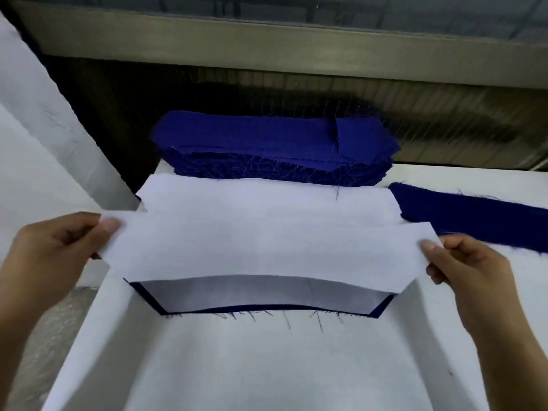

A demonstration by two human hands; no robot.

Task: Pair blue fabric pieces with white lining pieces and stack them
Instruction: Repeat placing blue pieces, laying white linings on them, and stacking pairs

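Note:
A white lining piece (267, 247) is stretched in the air between my hands. My left hand (56, 253) pinches its left end and my right hand (468, 271) pinches its right end. Under it on the white table (267, 366) lies a paired piece (261, 295), white on top with a blue fabric edge and loose threads showing along its near side. Behind the held lining lies a stack of white lining pieces (267, 194). A thick stack of blue fabric pieces (275, 143) sits at the table's far edge.
A loose blue fabric strip (474, 218) lies to the right on the table. A long white board or roll (44, 129) slants along the left side. Beyond the table's far edge runs a dark surface and a grey ledge (296, 48).

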